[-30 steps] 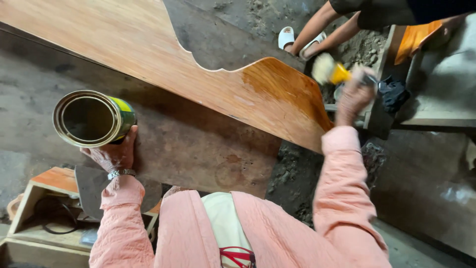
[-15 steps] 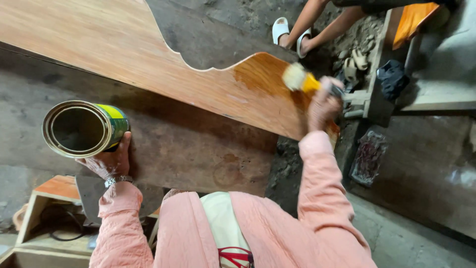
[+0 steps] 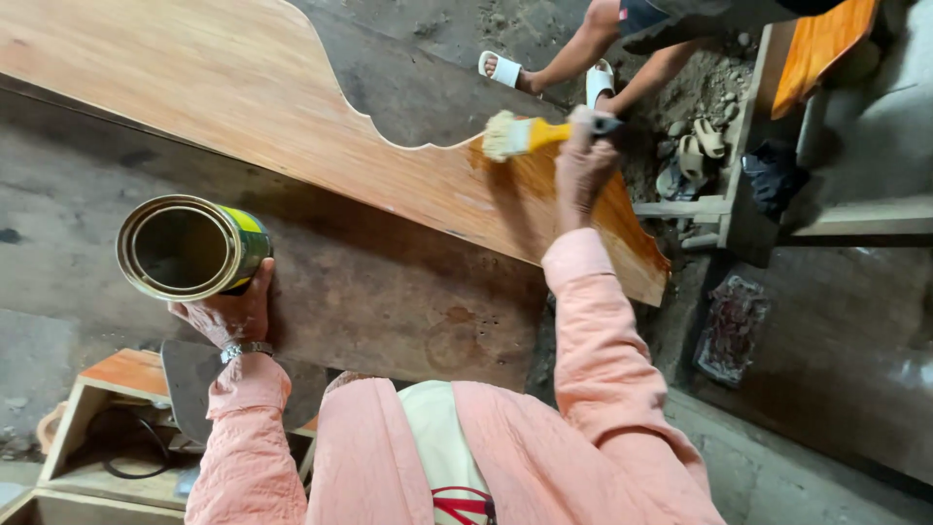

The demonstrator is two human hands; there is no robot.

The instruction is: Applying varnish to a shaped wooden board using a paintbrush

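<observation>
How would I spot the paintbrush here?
Find the long wooden board with the wavy edge. Near its dark, glossy end, the right hand holds the paintbrush on the wood. Its yellow handle and pale bristles set it apart.

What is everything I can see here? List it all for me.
Carved wooden panel: one, orange-brown, running from upper left to centre right, glossy wet patch at its right end.
Paintbrush: one, yellow handle, pale bristles, on the panel's scalloped edge.
Open tin can: one, metal with a green-yellow label, at left.
Wooden box: one, orange-topped, lower left.
Sandals: a few, pale, on the ground at upper right.
Another person's feet: two, in white sandals, top centre.
Left hand: holds the can, wears a wristwatch, pink sleeve.
Right hand: grips the brush, pink sleeve.
</observation>
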